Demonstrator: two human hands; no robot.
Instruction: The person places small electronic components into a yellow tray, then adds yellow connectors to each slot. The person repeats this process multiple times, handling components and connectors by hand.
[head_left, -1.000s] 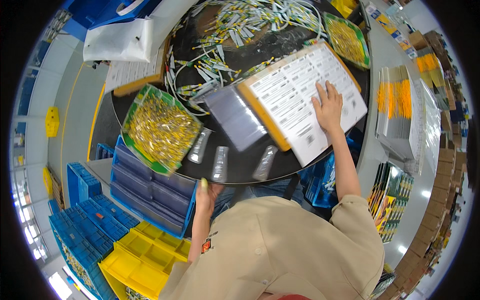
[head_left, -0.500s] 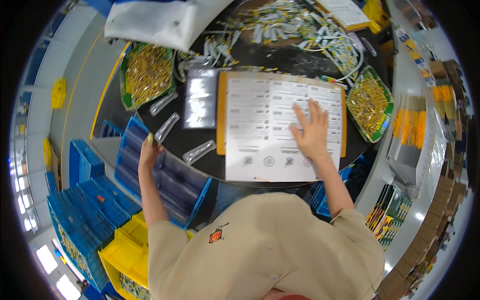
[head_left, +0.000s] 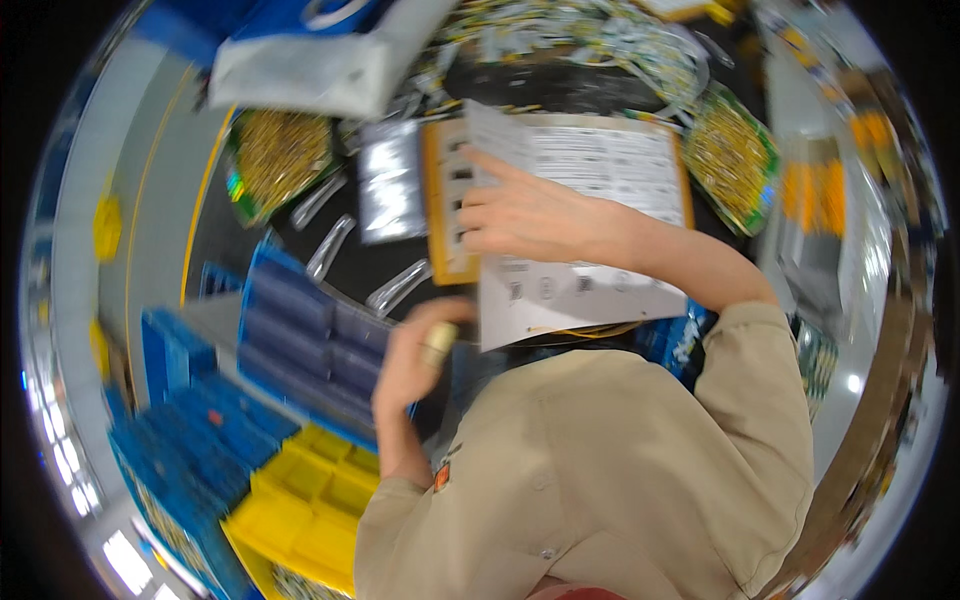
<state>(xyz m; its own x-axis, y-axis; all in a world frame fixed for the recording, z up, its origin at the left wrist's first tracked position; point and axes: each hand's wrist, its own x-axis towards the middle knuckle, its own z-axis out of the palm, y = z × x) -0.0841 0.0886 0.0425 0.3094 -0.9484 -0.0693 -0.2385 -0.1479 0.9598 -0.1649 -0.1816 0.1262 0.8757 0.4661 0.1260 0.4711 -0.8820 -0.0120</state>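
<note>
A printed label sheet (head_left: 600,160) lies on an orange-brown clipboard (head_left: 438,262); its left part is lifted and bent, baring a strip of printed paper beneath. My right hand (head_left: 530,212) reaches across the sheet from the right, index finger stretched toward the bared strip and the other fingers loosely extended. Near the board's lower left corner is my left hand (head_left: 412,352), smeared by motion. It wears a pale yellow finger cover (head_left: 438,343); whether it grips anything is unclear. Small clear plastic packs (head_left: 398,288) lie just beyond it, and a stack of dark shiny sleeves (head_left: 391,185) stands left of the board.
Green-rimmed trays of small yellow pieces flank the board, one at left (head_left: 278,165), one at right (head_left: 732,160). White-and-yellow parts (head_left: 560,40) are heaped behind. A blue crate (head_left: 310,340) and yellow bins (head_left: 310,500) stand at the lower left.
My left hand has moved right, from the blue crate's far edge to the clipboard's near corner. My right hand has swung left across the sheet, whose left side has lifted and shifted right.
</note>
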